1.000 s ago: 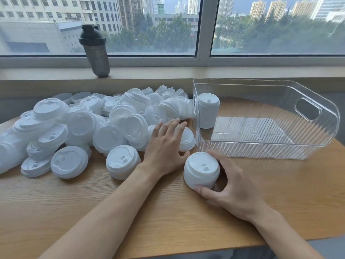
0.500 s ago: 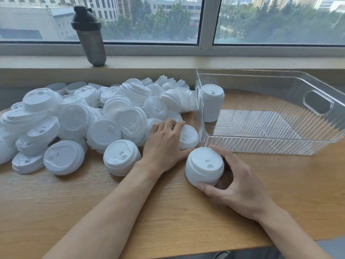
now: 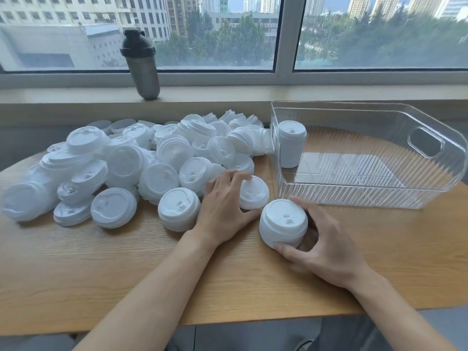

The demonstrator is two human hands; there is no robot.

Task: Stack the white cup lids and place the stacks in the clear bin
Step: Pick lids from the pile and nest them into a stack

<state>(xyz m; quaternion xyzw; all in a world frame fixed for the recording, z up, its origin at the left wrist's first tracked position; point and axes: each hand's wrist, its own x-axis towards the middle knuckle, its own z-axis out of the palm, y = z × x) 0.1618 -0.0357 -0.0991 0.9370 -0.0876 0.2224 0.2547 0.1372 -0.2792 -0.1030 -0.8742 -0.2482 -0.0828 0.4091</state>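
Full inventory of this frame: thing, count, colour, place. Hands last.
loose cup lids: too many to count, white, heaped on the left and middle of the table
lid stack in bin: one, white, upright in the bin's near-left corner
lid stack on table: one, white, short, in front of the bin
single lid: one, white, at the pile's right edge
clear bin: one, transparent, ribbed, with a handle cut-out, right side of the table
shaker bottle: one, grey with a black cap, on the window sill
table: one, light wood
left hand: fingers curled round the single lid
right hand: holds the lid stack on table
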